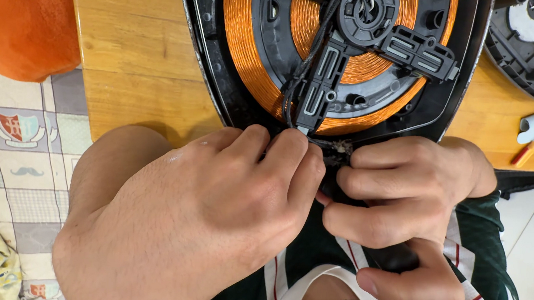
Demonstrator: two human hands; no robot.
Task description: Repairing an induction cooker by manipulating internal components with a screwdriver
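Note:
An opened black appliance housing (215, 78) lies on a wooden table (135, 59), showing a flat copper coil (247, 51) under a black plastic spoke frame (359, 37). A bundle of black wires (302, 72) runs down from the hub to the near rim. My left hand (184, 218) pinches at that near rim, thumb and fingers closed where the wires end. My right hand (401, 191) is curled around a dark part just below the rim, fingertips meeting the left hand's. The spot between the fingers is hidden.
Another round grey and black appliance part (531, 31) lies at the right on the table. A white object and a red-tipped tool (532, 137) lie near the table's right edge. An orange cushion (21, 35) and a patterned cloth (10, 155) are at left.

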